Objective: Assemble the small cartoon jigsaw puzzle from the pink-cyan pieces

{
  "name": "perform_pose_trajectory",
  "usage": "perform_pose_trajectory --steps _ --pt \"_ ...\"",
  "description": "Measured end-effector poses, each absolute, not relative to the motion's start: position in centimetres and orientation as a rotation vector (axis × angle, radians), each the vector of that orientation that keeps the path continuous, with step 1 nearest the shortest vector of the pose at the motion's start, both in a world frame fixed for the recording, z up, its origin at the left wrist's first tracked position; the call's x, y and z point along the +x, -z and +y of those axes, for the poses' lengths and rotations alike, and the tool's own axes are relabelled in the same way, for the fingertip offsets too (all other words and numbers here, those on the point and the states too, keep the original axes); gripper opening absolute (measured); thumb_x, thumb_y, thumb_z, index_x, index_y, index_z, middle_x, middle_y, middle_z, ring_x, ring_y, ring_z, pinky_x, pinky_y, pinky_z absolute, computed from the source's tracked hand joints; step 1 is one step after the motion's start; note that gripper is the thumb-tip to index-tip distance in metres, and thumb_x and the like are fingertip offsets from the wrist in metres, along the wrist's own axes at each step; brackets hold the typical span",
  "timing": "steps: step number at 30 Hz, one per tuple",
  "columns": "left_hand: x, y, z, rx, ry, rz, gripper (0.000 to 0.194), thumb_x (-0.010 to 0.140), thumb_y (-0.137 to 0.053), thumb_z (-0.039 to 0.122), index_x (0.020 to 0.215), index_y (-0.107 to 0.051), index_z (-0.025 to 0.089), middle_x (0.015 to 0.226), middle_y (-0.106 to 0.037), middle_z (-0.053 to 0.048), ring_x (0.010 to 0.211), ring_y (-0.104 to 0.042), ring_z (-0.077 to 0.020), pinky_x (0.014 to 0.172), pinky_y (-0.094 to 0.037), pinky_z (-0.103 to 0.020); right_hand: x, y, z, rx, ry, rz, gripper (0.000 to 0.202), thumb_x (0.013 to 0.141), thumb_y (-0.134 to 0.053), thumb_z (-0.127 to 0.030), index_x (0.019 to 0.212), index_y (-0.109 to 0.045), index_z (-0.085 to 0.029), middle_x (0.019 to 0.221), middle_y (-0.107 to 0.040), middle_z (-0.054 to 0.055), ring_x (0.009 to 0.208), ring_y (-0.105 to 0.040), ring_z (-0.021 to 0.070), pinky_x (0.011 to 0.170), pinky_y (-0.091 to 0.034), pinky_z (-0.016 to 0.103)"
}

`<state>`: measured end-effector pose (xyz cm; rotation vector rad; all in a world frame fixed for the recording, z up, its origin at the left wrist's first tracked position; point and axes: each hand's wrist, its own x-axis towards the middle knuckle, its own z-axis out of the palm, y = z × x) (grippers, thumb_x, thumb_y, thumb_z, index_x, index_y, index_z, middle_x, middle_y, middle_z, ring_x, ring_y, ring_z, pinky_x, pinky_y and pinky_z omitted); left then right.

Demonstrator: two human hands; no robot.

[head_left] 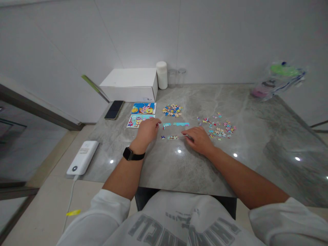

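Note:
My left hand [149,130] rests over the right edge of the lower picture card [137,121], its fingers curled; whether it holds anything is hidden. An upper card [143,108] lies above it. Beside my left hand is a joined strip of blue puzzle pieces [181,124], with a short joined section [166,125] to its left. Closer to me lies a small joined row [172,137]. My right hand [196,138] is at the right of that row, fingers bent around a small puzzle piece. Loose pieces [220,131] are scattered to its right, and a heap of pieces [172,110] sits farther back.
On the grey table [179,171], a white box [128,83], a white bottle [162,75] and clear glasses [181,78] stand at the back. A phone [114,110] and a power bank [82,158] lie left. A plastic bag [278,82] sits back right.

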<state>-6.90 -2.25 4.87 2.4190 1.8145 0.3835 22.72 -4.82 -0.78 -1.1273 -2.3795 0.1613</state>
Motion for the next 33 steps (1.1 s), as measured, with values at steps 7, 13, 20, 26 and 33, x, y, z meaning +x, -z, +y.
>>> perform_pose_trajectory --steps 7,13,20,26,33 --pt "-7.8 -5.1 -2.2 2.316 -0.417 2.019 0.026 0.099 -0.057 0.019 0.116 -0.077 0.021 0.118 -0.077 -0.01 0.11 -0.07 -0.0267 0.098 -0.053 -0.039 23.8 0.6 -4.5 -1.169 -0.085 -2.296 0.025 0.102 -0.058 -0.023 0.119 -0.076 -0.023 0.111 -0.082 0.008 0.103 -0.072 0.0262 0.095 -0.044 0.043" --pt "-7.8 -5.1 -2.3 2.268 -0.392 2.093 0.022 0.1 -0.057 0.024 0.11 -0.077 0.02 0.113 -0.076 -0.011 0.103 -0.069 -0.027 0.091 -0.053 -0.038 23.7 0.5 -4.5 -1.191 -0.1 -2.297 0.024 0.101 -0.058 -0.024 0.117 -0.077 -0.023 0.11 -0.082 0.008 0.104 -0.072 0.0267 0.096 -0.043 0.043" --pt "-8.0 -4.7 -2.2 2.246 -0.393 2.055 0.021 0.1 -0.055 0.023 0.103 -0.076 0.019 0.11 -0.074 -0.014 0.099 -0.069 -0.0273 0.089 -0.053 -0.039 23.8 0.4 -4.5 -1.243 -0.161 -2.309 0.025 0.101 -0.058 -0.026 0.116 -0.078 -0.024 0.113 -0.082 0.009 0.106 -0.071 0.0285 0.099 -0.044 0.046" --pt "-7.4 -4.5 -2.2 2.312 -0.359 1.963 0.022 0.099 -0.055 0.023 0.1 -0.076 0.02 0.107 -0.075 -0.012 0.098 -0.069 -0.0257 0.087 -0.054 -0.036 23.9 -0.4 -4.3 -1.244 -0.178 -2.231 0.024 0.1 -0.058 -0.026 0.112 -0.079 -0.025 0.109 -0.081 0.008 0.104 -0.072 0.0275 0.099 -0.047 0.045" --pt "-6.6 -4.1 -2.1 2.414 -0.447 1.699 0.02 0.098 -0.055 0.024 0.1 -0.075 0.021 0.105 -0.075 -0.009 0.1 -0.069 -0.0252 0.089 -0.054 -0.036 27.4 -6.8 -4.4 -1.294 -0.032 -1.827 0.023 0.099 -0.058 -0.028 0.104 -0.079 -0.023 0.1 -0.079 0.009 0.091 -0.072 0.0243 0.092 -0.055 0.04"
